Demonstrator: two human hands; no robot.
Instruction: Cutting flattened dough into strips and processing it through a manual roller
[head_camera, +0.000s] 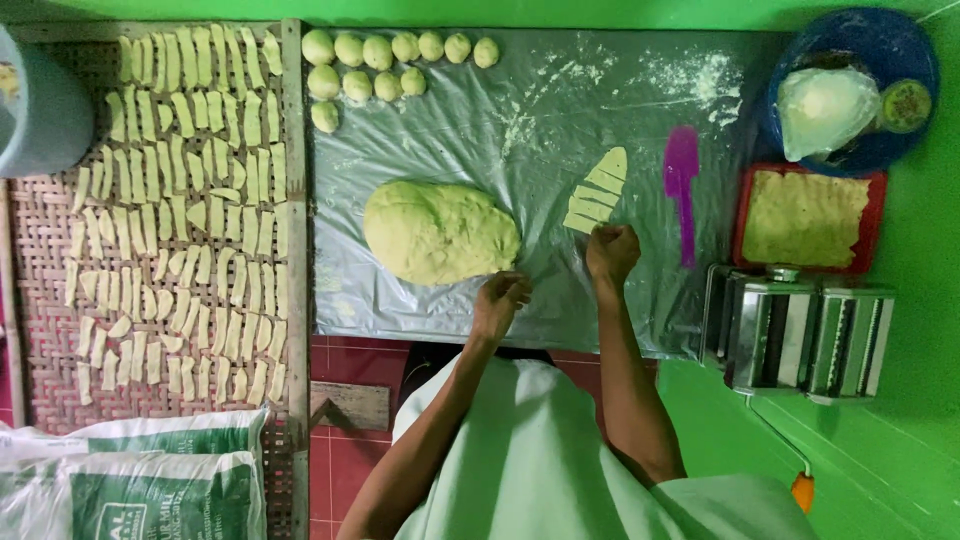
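my left hand (497, 303) sits at the near edge of the big pale-green dough lump (441, 231), fingers curled in, touching or just short of the lump's rim; cannot tell if it's pinching dough or closed on nothing. my right hand (611, 252) is just below the fan of cut dough strips (597, 192), fingers bunched into a loose fist right at the nearest strip; cannot tell if anything's gripped, the contact is hidden by the knuckles.

everything lies on a clear plastic sheet (450, 300) spread over the green bench (900, 420), prob so the dough doesn't stick; flour dusting (690, 75) far from both hands, up & right. purple spatula (682, 180) lies flat just right of the right hand, close enough to grab. small dough balls (378, 62) in rows at the far left corner of the sheet, well apart from the hands.

further right of the right hand: red tray (745, 215) w/ flat dough sheet, metal pasta roller (805, 330) on the bench edge, blue bowl (880, 40) beyond holding a white bag. far left of the left hand: woven tray (40, 300) packed w/ cut strips in rows, spaced out, likely to dry w/o sticking. sacks (130, 480) below it on the floor.
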